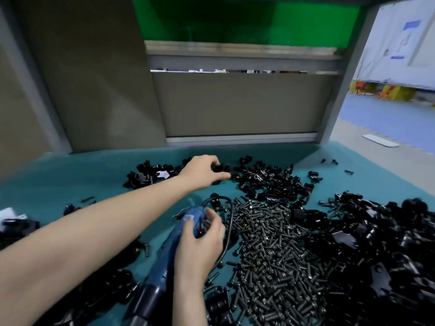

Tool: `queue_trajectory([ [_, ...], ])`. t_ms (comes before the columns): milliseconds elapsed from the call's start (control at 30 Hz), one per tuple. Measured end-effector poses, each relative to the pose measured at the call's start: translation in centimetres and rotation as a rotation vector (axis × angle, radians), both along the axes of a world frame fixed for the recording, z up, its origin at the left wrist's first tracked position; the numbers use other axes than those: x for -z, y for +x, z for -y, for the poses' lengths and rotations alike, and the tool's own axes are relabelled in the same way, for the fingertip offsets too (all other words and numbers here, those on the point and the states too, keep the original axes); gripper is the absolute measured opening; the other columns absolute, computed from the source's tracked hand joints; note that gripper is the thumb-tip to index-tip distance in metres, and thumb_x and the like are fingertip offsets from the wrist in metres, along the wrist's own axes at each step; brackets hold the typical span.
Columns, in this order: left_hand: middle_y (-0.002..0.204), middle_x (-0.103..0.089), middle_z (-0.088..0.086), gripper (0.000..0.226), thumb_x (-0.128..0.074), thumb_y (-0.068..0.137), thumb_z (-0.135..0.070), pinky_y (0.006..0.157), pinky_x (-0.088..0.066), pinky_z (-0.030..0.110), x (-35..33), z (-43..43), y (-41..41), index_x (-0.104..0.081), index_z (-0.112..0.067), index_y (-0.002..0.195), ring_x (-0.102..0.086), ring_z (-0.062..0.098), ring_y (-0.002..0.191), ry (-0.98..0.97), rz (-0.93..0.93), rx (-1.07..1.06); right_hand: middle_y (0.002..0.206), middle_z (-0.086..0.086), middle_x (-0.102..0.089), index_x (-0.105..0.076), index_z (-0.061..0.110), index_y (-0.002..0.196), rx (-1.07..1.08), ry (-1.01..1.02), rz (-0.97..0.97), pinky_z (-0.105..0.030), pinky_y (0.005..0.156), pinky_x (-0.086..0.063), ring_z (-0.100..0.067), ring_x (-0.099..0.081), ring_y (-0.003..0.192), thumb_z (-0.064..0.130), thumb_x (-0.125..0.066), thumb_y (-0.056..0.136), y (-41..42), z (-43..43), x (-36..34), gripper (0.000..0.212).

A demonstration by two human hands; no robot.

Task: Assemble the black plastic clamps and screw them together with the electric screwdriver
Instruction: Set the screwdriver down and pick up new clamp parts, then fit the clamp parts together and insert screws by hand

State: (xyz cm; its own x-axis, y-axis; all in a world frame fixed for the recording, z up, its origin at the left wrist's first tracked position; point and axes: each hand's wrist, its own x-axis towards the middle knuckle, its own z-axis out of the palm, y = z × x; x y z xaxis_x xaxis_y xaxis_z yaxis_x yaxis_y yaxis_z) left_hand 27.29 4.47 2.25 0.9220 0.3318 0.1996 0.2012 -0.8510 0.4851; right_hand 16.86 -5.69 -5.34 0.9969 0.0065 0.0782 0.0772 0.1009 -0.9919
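left hand (204, 171): pinching a clamp piece (222, 167)
right hand (200, 243): gripping the screwdriver (164, 250)
risk: cord (231, 215) lying among screws (270, 243), likely scattering them

Grey partition panels (235, 104) are standing behind a teal-covered table (70, 184). A green screen (235, 17) is showing above, and a blue floor (388, 116) is stretching rightward beneath a white postered wall (386, 43).
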Motion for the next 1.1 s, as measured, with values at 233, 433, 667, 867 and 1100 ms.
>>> queue_trajectory([
  [233, 0.054, -0.059, -0.006, 0.035, -0.070, 0.083, -0.040, 0.046, -0.041, 0.013, -2.6, 2.7, -12.4, -0.060, -0.007, 0.078, -0.054, 0.004, 0.043, -0.221, 0.135, 0.013, 0.101, 0.015, -0.064, -0.056, 0.044, 0.116, -0.295, 0.016, 0.248, -0.026, 0.082, -0.053, -0.008, -0.065, 0.083, 0.002, -0.065, 0.083, 0.6, 3.1, -4.8, 0.054],
  [433, 0.052, -0.056, -0.005, 0.031, -0.054, 0.092, -0.043, 0.044, -0.037, 0.015, -2.9, 3.9, -20.1, -0.058, -0.016, 0.076, -0.051, 0.002, 0.040, -0.219, 0.183, -0.062, 0.081, 0.008, -0.069, -0.061, 0.035, 0.090, -0.569, -0.177, 0.352, -0.023, 0.063, -0.053, -0.006, -0.064, 0.062, 0.001, -0.063, 0.086, -1.7, 5.1, -7.0, 0.034],
  [667, 0.094, -0.070, 0.005, 0.027, -0.052, 0.078, -0.055, 0.068, -0.047, 0.026, 2.7, 6.5, -27.2, -0.053, -0.050, 0.105, -0.057, 0.010, 0.066, -0.748, 0.306, -0.065, 0.086, -0.012, -0.064, -0.060, 0.007, 0.113, -0.796, 0.354, -0.117, -0.025, 0.065, -0.054, -0.020, -0.066, 0.068, -0.002, -0.059, 0.086, -5.2, 9.8, -4.7, 0.028],
  [867, 0.101, -0.074, -0.005, 0.044, -0.070, 0.072, -0.014, 0.071, -0.052, 0.013, 4.2, 7.8, -28.5, -0.061, -0.019, 0.115, -0.070, 0.010, 0.094, -1.000, 0.481, -0.007, 0.092, -0.009, -0.064, -0.071, 0.018, 0.108, -0.887, 0.459, -0.276, -0.022, 0.056, -0.050, -0.015, -0.063, 0.072, 0.006, -0.063, 0.079, -7.3, 10.5, -4.4, 0.033],
  [1100, 0.097, -0.075, -0.003, 0.046, -0.073, 0.066, -0.019, 0.075, -0.051, 0.015, 4.2, 8.2, -29.0, -0.063, -0.020, 0.110, -0.069, 0.006, 0.091, -1.040, 0.544, 0.059, 0.092, -0.011, -0.063, -0.073, 0.016, 0.104, -0.922, 0.400, -0.255, -0.019, 0.059, -0.051, -0.013, -0.062, 0.070, 0.006, -0.060, 0.076, -8.1, 10.2, -4.4, 0.033],
])
